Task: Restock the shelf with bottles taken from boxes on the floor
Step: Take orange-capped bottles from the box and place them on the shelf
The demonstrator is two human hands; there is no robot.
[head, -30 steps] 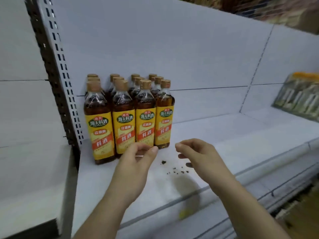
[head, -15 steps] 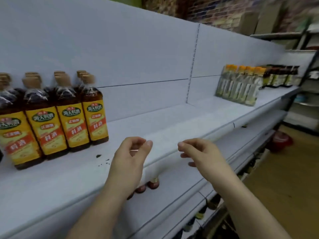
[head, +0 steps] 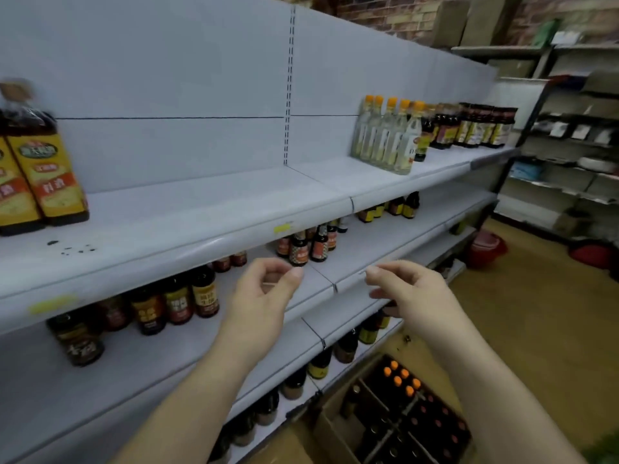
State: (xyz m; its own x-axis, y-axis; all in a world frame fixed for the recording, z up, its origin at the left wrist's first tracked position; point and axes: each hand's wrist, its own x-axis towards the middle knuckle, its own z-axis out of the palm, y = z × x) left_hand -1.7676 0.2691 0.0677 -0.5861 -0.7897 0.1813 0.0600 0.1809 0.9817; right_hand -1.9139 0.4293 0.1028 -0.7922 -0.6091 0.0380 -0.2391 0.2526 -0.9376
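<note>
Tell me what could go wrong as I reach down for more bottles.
The left hand and right hand hold nothing. Reaching for the open brown cardboard box could brush the small dark bottles at the lower shelf edges. Dark specks on the white top shelf may be a spill, possibly sticky.

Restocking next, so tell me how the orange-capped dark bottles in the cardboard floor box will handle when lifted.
The orange-capped dark bottles look sealed and full, so probably heavy for their size. Standing upright between dividers in the brown cardboard box, they seem slim and may tip once freed.
</note>
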